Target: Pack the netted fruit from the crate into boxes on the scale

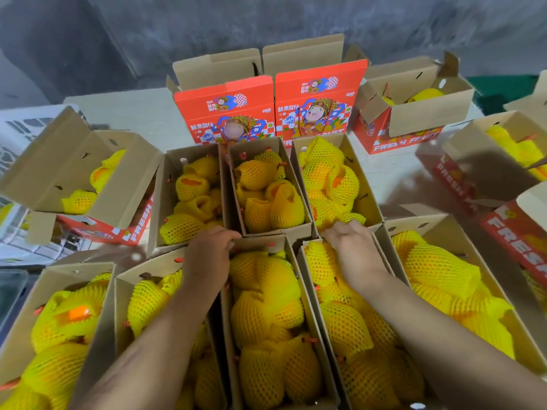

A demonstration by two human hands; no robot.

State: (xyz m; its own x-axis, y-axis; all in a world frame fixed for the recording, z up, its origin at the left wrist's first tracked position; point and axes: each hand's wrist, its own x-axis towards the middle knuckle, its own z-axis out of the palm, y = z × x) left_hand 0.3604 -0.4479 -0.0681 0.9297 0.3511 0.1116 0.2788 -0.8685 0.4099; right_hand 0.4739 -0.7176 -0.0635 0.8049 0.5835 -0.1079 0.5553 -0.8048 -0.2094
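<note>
Though nearly every carton in sight is already brimming, the netted fruit (266, 279) — orange globes in yellow foam sleeves — lies heaped in two rows of open boxes right under the person's arms, and no crate or scale can be made out from where I stand. The near middle box (260, 321) sits between both forearms. The left hand (208, 255) has its fingers curled over that box's far rim, gripping the cardboard edge. The right hand (349, 241) reaches over the neighbouring box (309, 279) to the right, its fingers bent down among the sleeves at the far end; it looks to be pinching or nudging a piece there, but motion blur leaves me unable to tell for certain.

I would judge the filling nearly done and this a settling or shifting step — steadying one box while tidying fruit in the next. The next move calls for a firm two-handed hold on the rim, keeping the load level so nothing rolls out. Beyond, two red printed cartons (272, 110) stand upright on the pale tabletop (124, 113).
</note>
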